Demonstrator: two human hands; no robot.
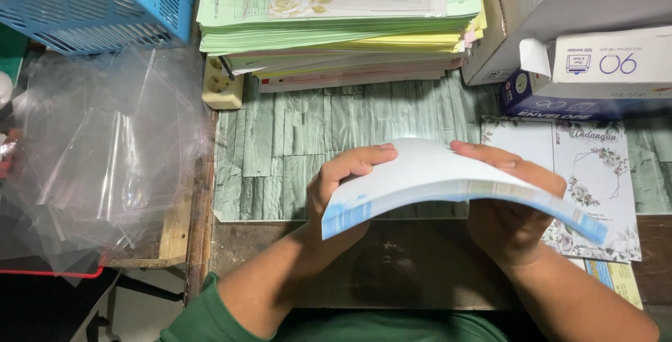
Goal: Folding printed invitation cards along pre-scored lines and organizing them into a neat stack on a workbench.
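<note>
Both my hands hold one thick stack of white cards (427,174) with blue edges, bent into an arch above the desk. My left hand (339,195) grips its left end, thumb on top and fingers underneath. My right hand (507,209) grips the right end the same way, its fingers partly hidden under the stack. A floral printed card (602,174) lies flat on the desk just right of my right hand.
A tall pile of green, yellow and pink papers (336,27) sits at the back. Cardboard and blue envelope boxes (588,69) stand back right. Clear plastic sleeves (105,153) lie heaped at left under a blue basket (98,2). A power socket (222,86) sits beside the papers.
</note>
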